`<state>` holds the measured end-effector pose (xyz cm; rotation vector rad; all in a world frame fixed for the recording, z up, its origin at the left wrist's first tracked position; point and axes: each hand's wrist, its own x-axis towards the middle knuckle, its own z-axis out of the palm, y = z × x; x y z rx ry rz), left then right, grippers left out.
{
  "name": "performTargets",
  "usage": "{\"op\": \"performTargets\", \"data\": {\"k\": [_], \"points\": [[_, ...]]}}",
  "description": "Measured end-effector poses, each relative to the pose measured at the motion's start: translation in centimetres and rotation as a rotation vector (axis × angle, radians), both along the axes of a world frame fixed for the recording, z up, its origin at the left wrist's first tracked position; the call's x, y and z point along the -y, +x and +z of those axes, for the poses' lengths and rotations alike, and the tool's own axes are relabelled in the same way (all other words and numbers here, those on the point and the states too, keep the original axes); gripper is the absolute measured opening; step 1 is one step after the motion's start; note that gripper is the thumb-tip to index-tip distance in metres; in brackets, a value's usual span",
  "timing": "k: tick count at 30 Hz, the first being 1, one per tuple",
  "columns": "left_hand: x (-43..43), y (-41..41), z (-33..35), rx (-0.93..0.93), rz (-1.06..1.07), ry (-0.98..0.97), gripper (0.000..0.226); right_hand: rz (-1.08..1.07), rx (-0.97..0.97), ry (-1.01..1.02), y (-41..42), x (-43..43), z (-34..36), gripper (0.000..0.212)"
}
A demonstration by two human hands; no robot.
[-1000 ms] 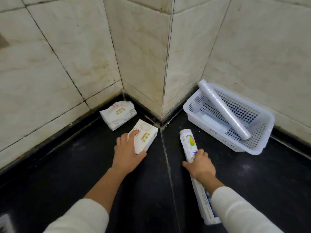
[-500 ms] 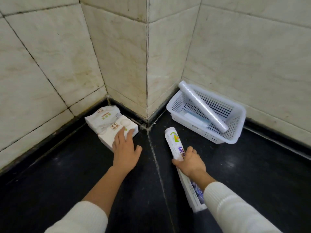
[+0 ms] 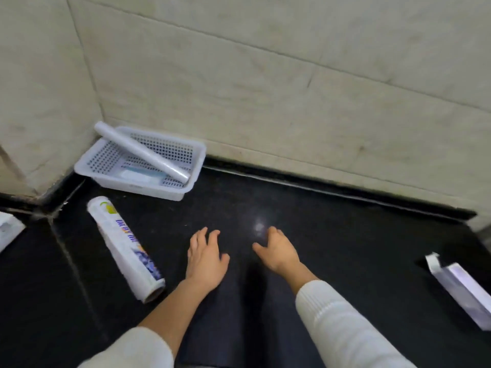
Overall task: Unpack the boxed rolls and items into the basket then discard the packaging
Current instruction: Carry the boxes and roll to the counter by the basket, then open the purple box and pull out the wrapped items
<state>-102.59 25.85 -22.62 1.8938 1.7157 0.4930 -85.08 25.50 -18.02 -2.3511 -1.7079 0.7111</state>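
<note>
A white perforated basket sits on the dark floor against the wall corner. A clear plastic-wrap roll lies slanted across it, one end over the rim, and a flat pale item rests on its bottom. A printed wrapped roll lies on the floor left of my hands. My left hand and my right hand hover over bare floor, fingers spread, holding nothing. An opened white box lies at the right edge.
Part of a white packet shows at the far left edge. Tiled walls close the back and left. Dark glossy floor stretches between my hands and the wall skirting.
The view has swung right. My left hand left the tissue packets and my right hand let go of the printed roll. Both hands now hover empty; a box has come into view at right.
</note>
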Motion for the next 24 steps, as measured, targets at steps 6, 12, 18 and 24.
{"op": "performTargets", "data": {"k": [6, 12, 18, 24], "points": [[2.2, 16.9, -0.5, -0.081, -0.199, -0.105, 0.064, -0.063, 0.141, -0.018, 17.0, 5.0, -1.1, 0.052], [7.1, 34.4, -2.2, -0.058, -0.251, -0.109, 0.063, -0.107, 0.227, 0.031, 34.4, 10.3, -3.5, 0.052], [11.8, 43.9, -4.9, -0.166, -0.322, -0.112, 0.064, -0.229, 0.391, 0.082, 48.5, 15.1, -3.1, 0.052], [13.4, 44.9, -8.0, -0.310, -0.323, -0.055, 0.062, -0.325, 0.340, -0.020, 55.8, 18.0, -3.7, 0.066]]}}
